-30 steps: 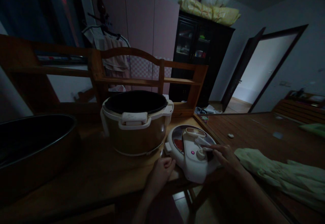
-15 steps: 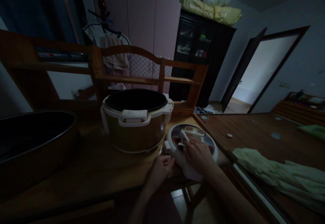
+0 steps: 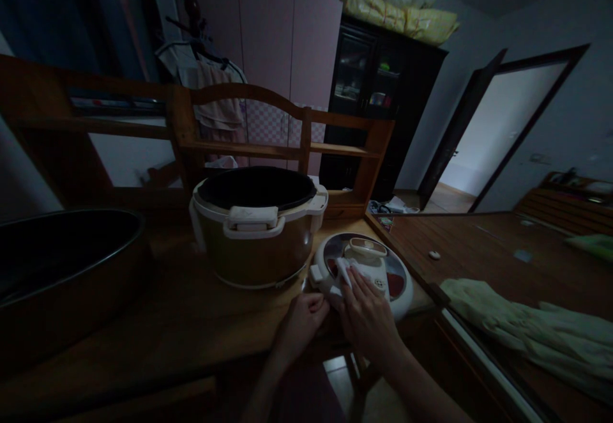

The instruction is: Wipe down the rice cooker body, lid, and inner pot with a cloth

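My right hand (image 3: pixel 366 311) presses a folded white cloth (image 3: pixel 343 269) onto the left front of the lid, fingers close together over it. Beneath it lies the round cooker lid (image 3: pixel 405 285), white-rimmed with a shiny dark top, a raised handle and a small round vent. My left hand (image 3: pixel 301 317) is curled closed by the lid's left front edge; whatever its fingers may hold is hidden. Left of the lid stands the cooker body (image 3: pixel 261 253), white-rimmed, its top uncovered and its inside dark.
A large dark pot (image 3: pixel 71 269) occupies the left of the wooden desk (image 3: pixel 191 327). Behind runs a wooden shelf rail (image 3: pixel 268 148). On the right, a wooden surface (image 3: pixel 479 238) bears a pale green cloth (image 3: pixel 522 327) and a small white round object (image 3: pixel 433 255).
My right hand has drawn the white cloth slightly toward me and left, and its fingers lie flatter, uncovering the vent and more of the handle. My left hand has stayed put.
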### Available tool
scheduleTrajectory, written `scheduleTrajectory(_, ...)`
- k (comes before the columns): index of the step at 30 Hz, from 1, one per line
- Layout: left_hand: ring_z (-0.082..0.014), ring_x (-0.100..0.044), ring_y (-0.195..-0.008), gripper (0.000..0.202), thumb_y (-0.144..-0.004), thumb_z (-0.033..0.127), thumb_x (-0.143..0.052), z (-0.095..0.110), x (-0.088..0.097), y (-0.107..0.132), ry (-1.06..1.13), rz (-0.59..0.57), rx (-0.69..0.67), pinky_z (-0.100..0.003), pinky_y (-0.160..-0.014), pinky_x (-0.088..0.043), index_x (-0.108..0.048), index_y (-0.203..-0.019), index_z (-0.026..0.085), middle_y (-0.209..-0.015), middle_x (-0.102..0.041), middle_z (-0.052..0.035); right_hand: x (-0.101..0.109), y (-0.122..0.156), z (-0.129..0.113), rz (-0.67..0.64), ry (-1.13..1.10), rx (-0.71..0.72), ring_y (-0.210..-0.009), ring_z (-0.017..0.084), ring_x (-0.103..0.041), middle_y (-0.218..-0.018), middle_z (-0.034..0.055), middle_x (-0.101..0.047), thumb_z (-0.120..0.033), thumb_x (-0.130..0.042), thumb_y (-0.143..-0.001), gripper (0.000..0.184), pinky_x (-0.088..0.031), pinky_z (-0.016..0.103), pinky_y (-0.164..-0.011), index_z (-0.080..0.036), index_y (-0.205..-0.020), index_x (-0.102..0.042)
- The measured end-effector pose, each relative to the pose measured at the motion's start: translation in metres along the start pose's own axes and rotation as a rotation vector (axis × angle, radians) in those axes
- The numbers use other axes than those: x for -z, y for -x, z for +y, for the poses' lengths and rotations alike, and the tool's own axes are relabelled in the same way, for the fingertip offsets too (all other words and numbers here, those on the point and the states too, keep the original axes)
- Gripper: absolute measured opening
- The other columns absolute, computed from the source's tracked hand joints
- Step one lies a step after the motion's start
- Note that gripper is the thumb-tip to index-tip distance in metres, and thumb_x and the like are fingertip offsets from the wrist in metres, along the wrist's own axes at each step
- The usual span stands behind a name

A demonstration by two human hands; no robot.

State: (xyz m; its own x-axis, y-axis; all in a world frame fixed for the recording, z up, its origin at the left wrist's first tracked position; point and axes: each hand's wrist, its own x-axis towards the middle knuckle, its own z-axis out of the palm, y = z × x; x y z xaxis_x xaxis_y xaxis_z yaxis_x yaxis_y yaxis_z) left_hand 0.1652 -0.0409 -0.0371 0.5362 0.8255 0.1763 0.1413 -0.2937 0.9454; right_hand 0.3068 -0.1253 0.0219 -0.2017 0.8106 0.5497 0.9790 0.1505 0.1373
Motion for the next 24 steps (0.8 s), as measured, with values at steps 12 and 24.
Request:
scheduleTrajectory(12,-0.0101,-0.025,-0.059,0.038,-0.085,0.037,-0.049,0.005,0.001,0.004,-0.008,-0.002,0.012,-0.024,-0.054,-0.020,-0.027,-0.059,0.021,-0.061,-0.023,0.0061,0.000,0.064,0.017,-0.006,-0.140,0.363,-0.145,0.033,-0.029,-0.153,0.0187,-0.037,-0.012,-0.042,-0.080,0.062,-0.039,0.052,-0.114,-0.002,-0.141,-0.045)
scheduleTrajectory(24,-0.0102,-0.026,-0.057,0.044,-0.087,0.040,-0.049,0.006,0.003,0.003,-0.078,0.010,0.003,-0.026,-0.054,-0.018,-0.024,-0.057,0.021,-0.059,-0.021,0.0063,-0.005,0.130,0.059,0.020,-0.191,0.428,-0.138,0.029,-0.042,-0.144,0.0158,-0.050,-0.009,-0.043,-0.083,0.052,-0.046,0.049,-0.109,-0.010,-0.135,-0.051)
